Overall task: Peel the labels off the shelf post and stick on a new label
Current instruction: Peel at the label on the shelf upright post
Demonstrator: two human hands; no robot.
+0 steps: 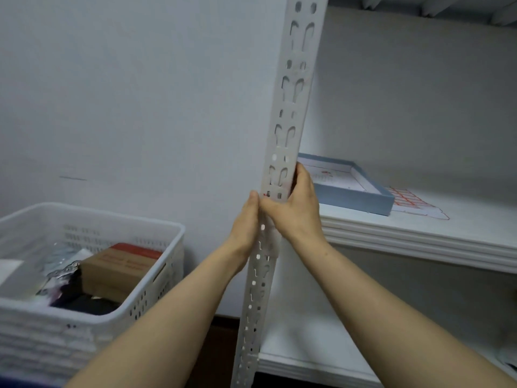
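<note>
A white perforated shelf post runs from the top of the view down to the bottom centre. My right hand wraps around the post from the right at mid-height, its fingers curled round the far edge and its thumb across the front. My left hand presses against the post's left edge just below, with its thumb tip meeting the right thumb. A pale, partly see-through label clings to the post under my hands. A tiny red mark shows on the post beside my right thumb.
A white plastic crate with a brown box and bagged items stands at the lower left. On the white shelf to the right lie a blue tray and a sheet of red-lined labels. A lower shelf sits beneath.
</note>
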